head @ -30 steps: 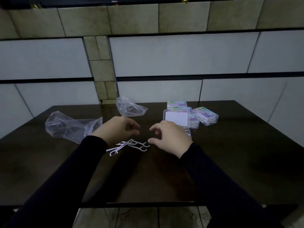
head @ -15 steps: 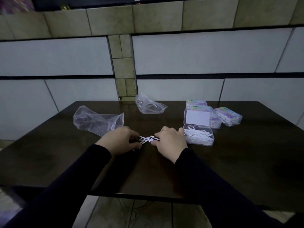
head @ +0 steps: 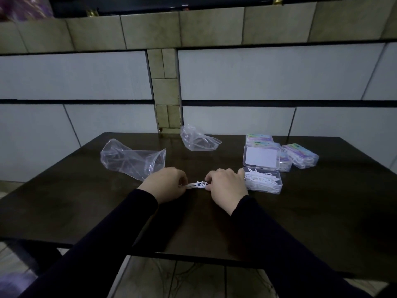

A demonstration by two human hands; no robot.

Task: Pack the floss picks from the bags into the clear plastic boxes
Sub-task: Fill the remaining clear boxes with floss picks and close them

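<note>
1. Left hand (head: pixel 166 186) and right hand (head: pixel 227 188) both pinching picks (head: pixel 197 185) over table (head: pixel 86 201), left of open box (head: pixel 263 181).
2. Could drop loose picks if the bundle splays during transfer.

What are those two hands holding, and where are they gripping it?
A small bunch of floss picks, pinched at its ends: left hand on one end, right hand on the other.

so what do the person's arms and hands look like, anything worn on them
Both arms are covered by long dark sleeves, near black, plain with no visible markings, reaching to the wrists. The left hand and right hand are bare: no gloves, and no rings, watch or bracelet can be seen in the dim light.
</note>
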